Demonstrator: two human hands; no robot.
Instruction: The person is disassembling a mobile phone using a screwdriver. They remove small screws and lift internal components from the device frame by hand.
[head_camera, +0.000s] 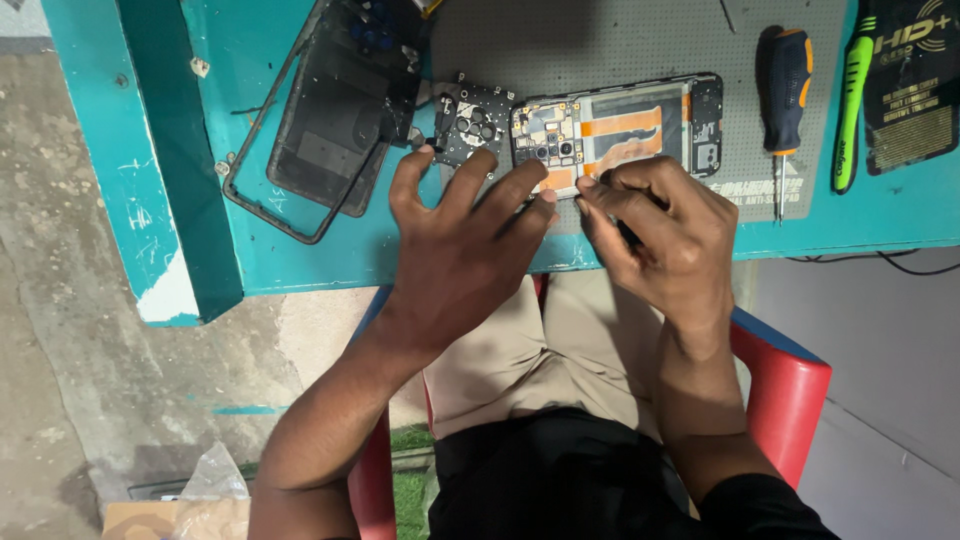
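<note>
Two bare hands work at the near edge of a teal table (300, 250), over an opened phone (620, 125) that lies on a grey mat (600, 40) close to that edge. Left hand (465, 245): fingers spread wide and holding nothing, fingertips resting at the phone's circuit-board end and beside a detached black camera cover (470, 122). Right hand (655, 235): fingers curled tightly around a thin dark tool (630, 235), mostly hidden, pressed to the phone's near edge. Toward the table's left edge lie a black back cover (345, 100) and a thin black frame (262, 205), the frame reaching almost to the near edge; bare teal surface remains between them and the left hand. Right of the phone, a black-and-orange screwdriver (788, 90) lies on the mat, well apart from the hands, then a green toothbrush (852, 100) and, at the far right corner, a black rectangular package (912, 85) with gold lettering. Below the table edge, a red chair (785, 390) flanks the person's lap.
</note>
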